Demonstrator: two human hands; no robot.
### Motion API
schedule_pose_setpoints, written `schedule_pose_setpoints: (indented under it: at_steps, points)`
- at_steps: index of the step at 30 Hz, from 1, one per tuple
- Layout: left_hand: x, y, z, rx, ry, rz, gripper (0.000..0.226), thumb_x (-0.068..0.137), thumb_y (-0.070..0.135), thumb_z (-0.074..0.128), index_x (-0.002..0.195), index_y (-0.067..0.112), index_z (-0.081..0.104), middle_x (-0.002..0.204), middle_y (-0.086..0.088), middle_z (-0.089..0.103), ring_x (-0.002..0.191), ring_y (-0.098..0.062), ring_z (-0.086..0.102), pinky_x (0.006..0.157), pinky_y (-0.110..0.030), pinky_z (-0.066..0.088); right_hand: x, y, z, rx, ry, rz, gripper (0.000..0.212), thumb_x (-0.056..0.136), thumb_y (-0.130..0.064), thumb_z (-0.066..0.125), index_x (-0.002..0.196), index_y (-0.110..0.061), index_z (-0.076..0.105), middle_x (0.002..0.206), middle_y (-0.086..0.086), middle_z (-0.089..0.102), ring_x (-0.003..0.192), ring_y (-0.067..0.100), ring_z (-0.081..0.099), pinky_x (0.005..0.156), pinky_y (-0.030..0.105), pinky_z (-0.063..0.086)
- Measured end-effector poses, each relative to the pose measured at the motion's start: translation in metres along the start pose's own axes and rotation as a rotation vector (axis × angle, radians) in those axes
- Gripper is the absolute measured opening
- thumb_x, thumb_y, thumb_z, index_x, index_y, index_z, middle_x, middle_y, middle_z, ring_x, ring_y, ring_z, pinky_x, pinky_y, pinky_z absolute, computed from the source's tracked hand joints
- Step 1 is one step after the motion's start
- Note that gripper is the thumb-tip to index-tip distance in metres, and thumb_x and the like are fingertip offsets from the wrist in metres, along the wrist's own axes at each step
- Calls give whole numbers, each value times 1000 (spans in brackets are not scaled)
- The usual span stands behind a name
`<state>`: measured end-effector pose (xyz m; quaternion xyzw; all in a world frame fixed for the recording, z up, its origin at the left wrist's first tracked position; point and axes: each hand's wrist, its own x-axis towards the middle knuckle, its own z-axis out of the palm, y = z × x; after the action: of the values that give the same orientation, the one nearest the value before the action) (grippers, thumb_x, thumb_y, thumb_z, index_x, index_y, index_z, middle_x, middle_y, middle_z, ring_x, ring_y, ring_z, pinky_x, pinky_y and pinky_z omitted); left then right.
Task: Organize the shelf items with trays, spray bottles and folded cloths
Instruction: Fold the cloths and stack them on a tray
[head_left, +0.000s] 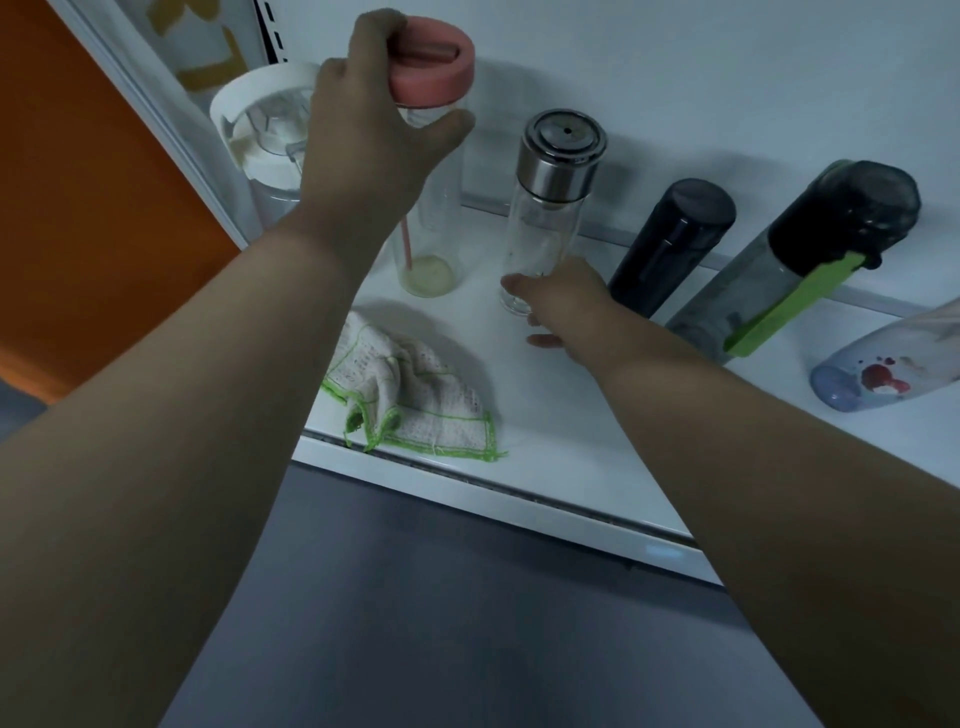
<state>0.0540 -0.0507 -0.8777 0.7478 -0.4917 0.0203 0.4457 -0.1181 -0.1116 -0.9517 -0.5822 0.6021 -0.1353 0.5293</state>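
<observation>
**Gripping two bottles at once on the white shelf**

Reaching up at eleven o'clock, the left hand (363, 140) is clamping over the pink-lidded bottle (436, 218), fingers curling round the lid from above and the thumb bracing just under its rim. The bottle is standing upright at the back of the shelf (571, 467), a pink straw and a pale residue showing at its base.

At the centre, the right hand (566, 306) is working low on the steel-capped glass bottle (550, 208). The thumb is lying across the glass near the foot, and the fingers seem to be curling round the far side, though the wrist is hiding most of that.

Both bottles are looking nearly empty, so they are probably going to lift light. They are rigid and smooth, and the glass one is likely breakable. Holding the pink one by the lid is trusting the lid's fit, so a hold on the body may be safer. The low hold on the tall glass bottle is risking a tip.

At seven o'clock a green-edged cloth (415, 395) is lying crumpled and limp by the front lip, waiting to be folded. Running out toward three o'clock are a black bottle (670, 244), a grey bottle with a green strap (810, 249) and a bluish bottle (883, 374). A white-lidded container (260, 130) is sitting at ten.
</observation>
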Motion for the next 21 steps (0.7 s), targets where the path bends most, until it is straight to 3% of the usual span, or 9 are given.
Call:
schedule_pose_setpoints:
  at_steps: [2,4,7,9,13,17,19,21]
  points:
    - [-4,1,1,4,21,-4,74,76,51,71,137,16,48,124,-8,58,111,-19,53,86,-11,37,-6,-3,-3,-112,-63,21,43,90,-25,68,126,-7,52,108,12,61,97,27,65,66,36,58]
    - [-10,1,2,20,49,-22,76,76,52,70,139,17,47,129,-13,52,116,-22,51,92,-13,36,-16,-8,-8,-261,-126,71,35,95,-22,61,124,-5,52,95,11,60,83,25,63,62,34,55]
    - [-19,3,0,90,57,14,81,76,54,69,143,15,45,148,-23,34,137,-34,37,111,-21,33,-27,-12,-21,-434,-234,171,34,97,-25,58,122,-3,52,97,12,63,68,22,60,51,29,50]
    - [-24,6,-4,174,44,58,82,78,56,67,145,15,43,154,-23,27,144,-37,29,115,-28,31,-32,-10,-31,-498,-283,193,30,96,-30,61,113,-7,53,91,9,66,65,20,61,51,27,48]
    - [-25,23,-16,268,161,157,76,81,57,62,142,13,48,149,-18,37,138,-35,37,111,-33,36,-41,-1,-55,-541,-348,251,30,91,-37,68,99,-9,62,84,5,74,66,18,66,55,24,49]
    - [-30,60,-18,166,172,222,57,84,43,58,134,16,53,140,-15,45,129,-32,46,101,-39,45,-53,16,-86,-614,-376,277,29,93,-38,65,101,-10,65,91,5,75,69,17,66,57,23,48]
    - [-38,82,-13,129,126,271,52,85,34,57,133,15,55,136,-16,48,128,-32,45,104,-33,41,-60,30,-108,-711,-360,302,29,96,-36,62,104,-8,62,92,7,71,66,17,63,49,20,47]
    - [-49,107,-5,101,55,330,50,85,28,56,133,15,56,135,-15,50,128,-31,44,107,-12,25,-70,47,-137,-782,-334,373,30,98,-33,59,108,-5,60,95,9,68,66,18,61,41,17,46]
